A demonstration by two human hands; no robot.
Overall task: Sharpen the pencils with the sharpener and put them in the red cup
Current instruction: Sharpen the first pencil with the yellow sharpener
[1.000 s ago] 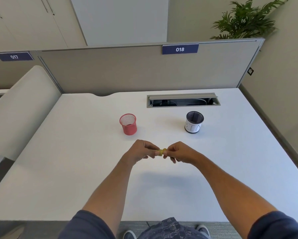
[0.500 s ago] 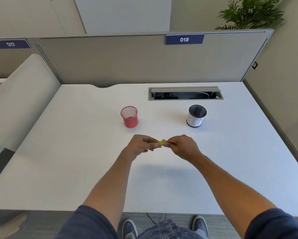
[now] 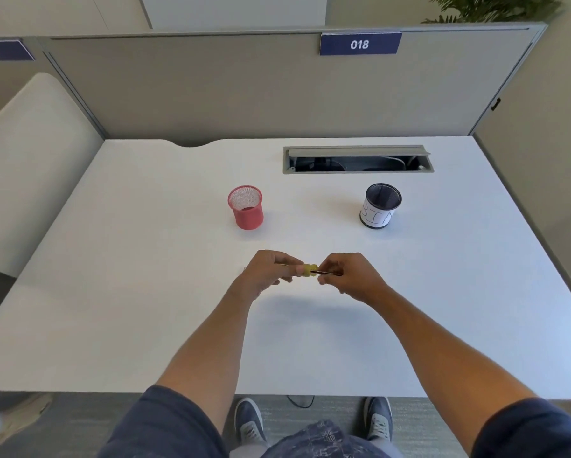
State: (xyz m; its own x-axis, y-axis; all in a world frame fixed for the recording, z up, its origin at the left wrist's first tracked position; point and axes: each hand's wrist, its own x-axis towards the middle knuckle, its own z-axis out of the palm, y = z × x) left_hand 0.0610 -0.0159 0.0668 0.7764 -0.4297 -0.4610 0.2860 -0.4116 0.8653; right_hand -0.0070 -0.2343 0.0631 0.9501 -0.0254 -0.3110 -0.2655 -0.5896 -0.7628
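- Yellow sharpener (image 3: 307, 270) sits between the two hands, held above the white desk (image 3: 145, 292), roughly midway between the left and right edges and nearer the front edge than the back.
- Left hand (image 3: 266, 272): fingers curled, fingertips pinching the sharpener from its left side.
- Right hand (image 3: 349, 274): fingers curled round a pencil (image 3: 327, 272), which lies level and points left, its tip end entering the sharpener. Only a short dark stretch of the pencil shows between sharpener and fingers; the rest is hidden in the hand.
- Thin light line shows at the left hand's thumb side, left of the sharpener; cannot tell what it is.
- Red cup (image 3: 246, 208): mesh, upright, standing on the desk beyond the left hand, towards the back edge and left of centre. Contents cannot be made out through the mesh.
- Dark mesh cup (image 3: 380, 206) with a white paper label stands upright to the right of the red cup, well apart from it, at about the same depth on the desk.
- Grey cable hatch (image 3: 358, 159) is set into the desk near the back edge, lid raised, behind the dark cup.
- Grey partition (image 3: 244, 94) runs along the back edge and carries a blue plate reading 018 (image 3: 360, 44).
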